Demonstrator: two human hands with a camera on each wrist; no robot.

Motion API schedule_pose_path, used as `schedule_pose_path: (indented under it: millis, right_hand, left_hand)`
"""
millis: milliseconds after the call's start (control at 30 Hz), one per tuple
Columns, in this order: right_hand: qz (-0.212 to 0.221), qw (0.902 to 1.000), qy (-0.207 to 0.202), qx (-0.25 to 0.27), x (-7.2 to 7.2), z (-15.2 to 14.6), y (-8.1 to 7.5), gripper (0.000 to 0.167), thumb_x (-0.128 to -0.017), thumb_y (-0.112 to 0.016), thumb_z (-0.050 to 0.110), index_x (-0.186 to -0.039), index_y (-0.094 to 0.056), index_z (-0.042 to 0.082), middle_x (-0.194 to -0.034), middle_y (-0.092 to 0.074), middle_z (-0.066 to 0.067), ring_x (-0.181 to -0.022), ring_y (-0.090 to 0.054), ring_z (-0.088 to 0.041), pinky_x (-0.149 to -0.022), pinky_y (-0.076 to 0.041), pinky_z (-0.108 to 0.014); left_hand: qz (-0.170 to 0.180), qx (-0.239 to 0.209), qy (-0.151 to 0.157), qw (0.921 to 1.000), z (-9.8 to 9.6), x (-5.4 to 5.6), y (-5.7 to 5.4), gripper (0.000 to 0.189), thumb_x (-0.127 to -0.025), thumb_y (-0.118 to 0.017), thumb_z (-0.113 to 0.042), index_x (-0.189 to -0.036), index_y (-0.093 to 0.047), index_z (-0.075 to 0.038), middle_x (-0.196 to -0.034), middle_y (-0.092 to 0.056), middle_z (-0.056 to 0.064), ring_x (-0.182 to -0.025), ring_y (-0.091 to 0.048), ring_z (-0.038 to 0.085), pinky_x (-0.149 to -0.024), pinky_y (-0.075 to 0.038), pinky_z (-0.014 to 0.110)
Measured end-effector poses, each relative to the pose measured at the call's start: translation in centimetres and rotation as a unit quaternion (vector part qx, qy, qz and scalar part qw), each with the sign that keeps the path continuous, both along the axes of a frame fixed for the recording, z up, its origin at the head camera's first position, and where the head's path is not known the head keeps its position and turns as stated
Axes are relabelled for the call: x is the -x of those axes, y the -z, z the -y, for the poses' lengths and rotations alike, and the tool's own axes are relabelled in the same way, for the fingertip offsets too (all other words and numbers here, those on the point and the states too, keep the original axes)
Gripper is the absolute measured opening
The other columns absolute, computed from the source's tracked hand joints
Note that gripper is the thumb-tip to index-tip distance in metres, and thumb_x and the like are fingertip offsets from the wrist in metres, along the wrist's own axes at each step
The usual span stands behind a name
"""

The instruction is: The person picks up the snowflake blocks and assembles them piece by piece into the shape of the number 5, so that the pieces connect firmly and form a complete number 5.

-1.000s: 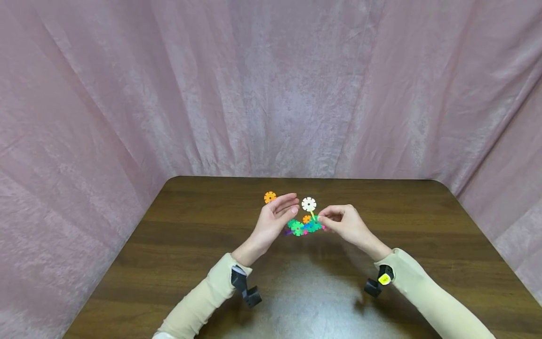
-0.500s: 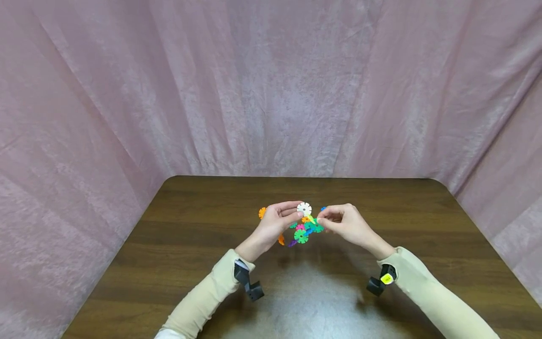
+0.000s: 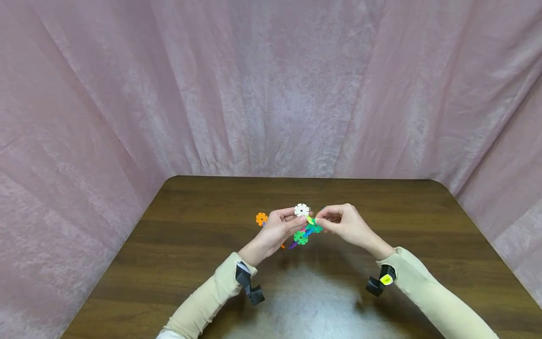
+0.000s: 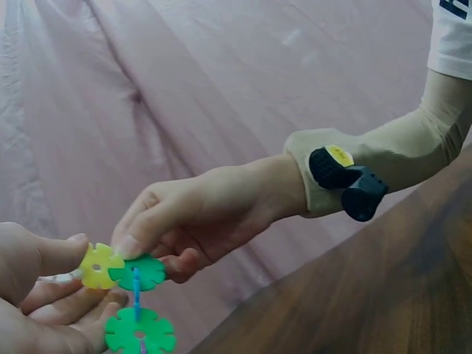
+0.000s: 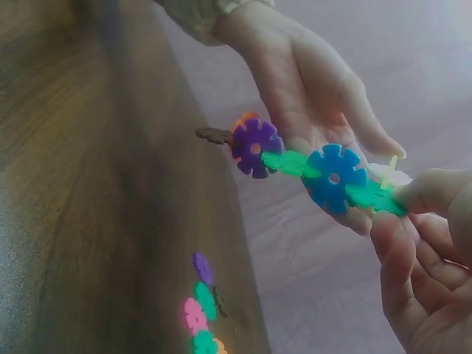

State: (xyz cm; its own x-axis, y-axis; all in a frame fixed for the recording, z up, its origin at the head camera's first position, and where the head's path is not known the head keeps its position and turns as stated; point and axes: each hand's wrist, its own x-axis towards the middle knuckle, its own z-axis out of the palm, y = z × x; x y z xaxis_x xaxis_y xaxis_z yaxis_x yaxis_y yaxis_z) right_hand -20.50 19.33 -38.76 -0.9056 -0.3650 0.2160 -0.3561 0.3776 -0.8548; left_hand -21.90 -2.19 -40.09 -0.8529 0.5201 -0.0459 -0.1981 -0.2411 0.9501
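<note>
Right hand [image 3: 347, 227]: thumb and forefinger pinch a green disc [image 4: 151, 274]. Left hand [image 3: 274, 232]: thumb and fingers pinch a white disc [image 3: 301, 210] next to a yellow disc [image 4: 103, 266], which meets the green disc; depth of their slots cannot be told. The opposed grips presumably steady this joint. The run lies between the hands, above the table [image 3: 203, 235]. Outward from the green disc: one blue disc [image 5: 320, 181], one light green disc [image 5: 286, 164], one purple disc [image 5: 267, 140], one brown disc [image 5: 214, 136], and one orange disc [image 5: 246, 118] partly hidden. Count: eight, one per shade.

Lower in the right wrist view: two emerald discs [image 5: 206, 300], one pink disc [image 5: 195, 316], one second purple disc [image 5: 203, 268], one second orange disc [image 5: 220, 346], one dark disc [image 5: 221, 301]. Whether these rest on the table or hang cannot be told.
</note>
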Motion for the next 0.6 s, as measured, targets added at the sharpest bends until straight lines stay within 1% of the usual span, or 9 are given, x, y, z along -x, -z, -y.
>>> schedule_pose_path:
  millis: [67,100,200,267,300,433,500,533,600]
  right_hand:
    - [0.0,1.0,0.003,0.001,0.05,0.04,0.04,0.011,-0.089,-0.07,0.015,-0.092,-0.072,0.006,-0.078,-0.071,-0.012,-0.061,-0.064,-0.013,-0.052,-0.05,-0.026]
    - [-0.001,1.0,0.005,0.003,0.08,0.07,0.06,0.011,-0.089,-0.07,0.015,-0.093,-0.072,0.005,-0.078,-0.071,-0.012,-0.061,-0.064,-0.013,-0.052,-0.05,-0.027]
    - [-0.003,0.9999,0.01,0.012,0.17,0.17,0.14,0.012,-0.089,-0.07,0.016,-0.093,-0.072,0.005,-0.077,-0.07,-0.011,-0.061,-0.064,-0.012,-0.052,-0.051,-0.029]
    - [-0.002,0.9997,0.016,0.018,0.22,0.28,0.18,0.013,-0.088,-0.071,0.017,-0.093,-0.072,0.006,-0.074,-0.068,-0.008,-0.059,-0.062,-0.01,-0.052,-0.051,-0.029]
    - [-0.001,0.9996,0.019,0.021,0.24,0.33,0.21,0.013,-0.088,-0.071,0.018,-0.093,-0.072,0.006,-0.073,-0.068,-0.006,-0.059,-0.061,-0.008,-0.052,-0.052,-0.03]
    - [0.0,0.9992,0.027,0.028,0.32,0.45,0.28,0.014,-0.089,-0.071,0.019,-0.094,-0.072,0.006,-0.067,-0.064,0.002,-0.058,-0.058,-0.007,-0.051,-0.05,-0.028]
    - [0.0,0.9993,0.028,0.026,0.34,0.49,0.27,0.014,-0.089,-0.07,0.02,-0.095,-0.072,0.007,-0.067,-0.063,0.003,-0.058,-0.058,-0.007,-0.051,-0.05,-0.029]
    - [-0.001,0.9993,0.027,0.026,0.38,0.49,0.27,0.015,-0.089,-0.07,0.02,-0.095,-0.072,0.007,-0.066,-0.062,0.003,-0.058,-0.057,-0.008,-0.051,-0.049,-0.029]
    - [-0.001,0.9994,0.025,0.026,0.42,0.49,0.23,0.015,-0.09,-0.069,0.02,-0.096,-0.072,0.007,-0.067,-0.062,0.003,-0.058,-0.057,-0.008,-0.051,-0.05,-0.03]
  left_hand:
    - [-0.004,-0.009,-0.007,0.9999,-0.07,-0.13,0.06,0.042,-0.096,-0.057,-0.005,-0.134,-0.047,0.01,-0.12,-0.068,0.012,-0.098,-0.067,0.009,-0.105,-0.042,0.043]
    - [-0.005,-0.016,-0.013,0.9998,-0.11,-0.17,0.11,0.041,-0.095,-0.057,-0.003,-0.134,-0.048,0.008,-0.121,-0.067,0.015,-0.097,-0.067,0.009,-0.104,-0.043,0.042]
    - [-0.023,-0.026,-0.032,0.9989,-0.3,-0.28,0.18,0.038,-0.095,-0.055,0.0,-0.131,-0.047,0.007,-0.127,-0.06,0.027,-0.094,-0.068,0.008,-0.099,-0.048,0.036]
    - [-0.042,-0.019,-0.042,0.9981,-0.43,-0.32,0.21,0.038,-0.095,-0.056,0.0,-0.13,-0.046,0.008,-0.13,-0.055,0.033,-0.092,-0.067,0.006,-0.096,-0.051,0.032]
    - [-0.05,-0.013,-0.045,0.9976,-0.49,-0.33,0.24,0.038,-0.095,-0.056,0.0,-0.13,-0.046,0.009,-0.131,-0.052,0.035,-0.091,-0.067,0.005,-0.096,-0.051,0.033]
    - [-0.075,0.009,-0.042,0.9962,-0.58,-0.41,0.43,0.039,-0.097,-0.053,-0.004,-0.133,-0.046,0.01,-0.133,-0.051,0.034,-0.096,-0.065,0.003,-0.104,-0.044,0.044]
    - [-0.08,0.012,-0.041,0.9959,-0.59,-0.46,0.52,0.038,-0.098,-0.051,-0.004,-0.134,-0.046,0.008,-0.134,-0.051,0.033,-0.099,-0.064,0.004,-0.106,-0.041,0.047]
    - [-0.083,0.013,-0.04,0.9956,-0.59,-0.5,0.53,0.038,-0.099,-0.05,-0.004,-0.135,-0.046,0.008,-0.135,-0.051,0.033,-0.1,-0.063,0.004,-0.106,-0.041,0.048]
    - [-0.087,0.016,-0.043,0.9951,-0.62,-0.56,0.49,0.038,-0.099,-0.049,-0.003,-0.135,-0.045,0.008,-0.134,-0.052,0.032,-0.101,-0.063,0.005,-0.105,-0.045,0.043]
